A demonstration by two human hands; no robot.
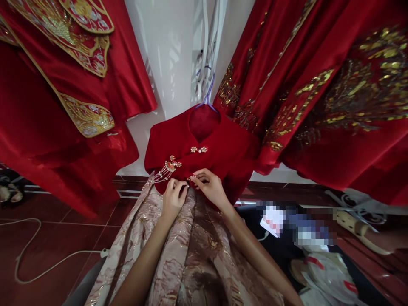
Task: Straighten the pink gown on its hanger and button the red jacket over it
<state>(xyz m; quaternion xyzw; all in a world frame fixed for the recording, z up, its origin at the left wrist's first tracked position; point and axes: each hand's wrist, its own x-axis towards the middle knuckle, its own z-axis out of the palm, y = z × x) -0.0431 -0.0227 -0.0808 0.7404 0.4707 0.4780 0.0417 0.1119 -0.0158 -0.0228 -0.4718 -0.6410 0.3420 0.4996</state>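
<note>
A small red velvet jacket (219,148) hangs on a purple hanger (208,95) in front of me, above a pleated beige and gold skirt (188,255). A pearl clasp (199,149) closes it near the collar, and a gold tassel brooch (168,168) hangs on its left front. My left hand (174,197) and my right hand (208,187) meet at the jacket's lower front edge. Both pinch a small fastening there with closed fingertips; the fastening itself is too small to make out.
Large red robes with gold embroidery hang at the left (63,106) and right (334,93). A white wall (172,55) is behind. A white cable (28,250) loops on the dark red floor at the left. Bags and a blurred patch lie at the lower right.
</note>
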